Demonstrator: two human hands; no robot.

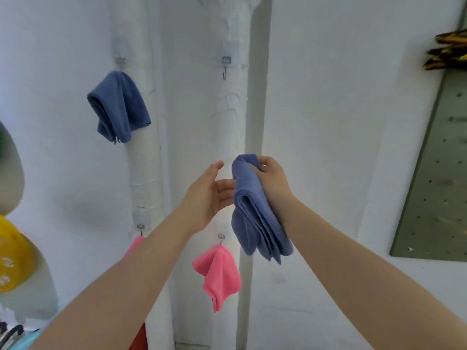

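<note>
Blue cloth (255, 210), folded into several soft layers, is hanging in the air in front of a white wall (328, 97). Its upper end is bunching inside the right grip (274, 180), whose fingers and thumb are curling tightly round it. The longer part is drooping below that grip, along the inside of the wrist.

The left grip (207, 195) is hovering just left of the cloth, fingers straight and loosely spread, holding nothing. Its fingertips (227, 185) are reaching the cloth's edge, though I cannot tell whether they are touching it.

Well above both grips, a bare metal hook (225, 69) is sitting on a wrapped white pipe (235, 109). Up and to the left of the left grip, a darker blue cloth (118, 107) is hanging on the wall. Below the grips a pink cloth (219, 271) is dangling from a lower hook (221, 237). A second pink cloth (135, 245) is showing only as a corner, the left forearm covering the rest. Far right of the right grip, a grey-green pegboard (434, 173) is standing against the wall.
</note>
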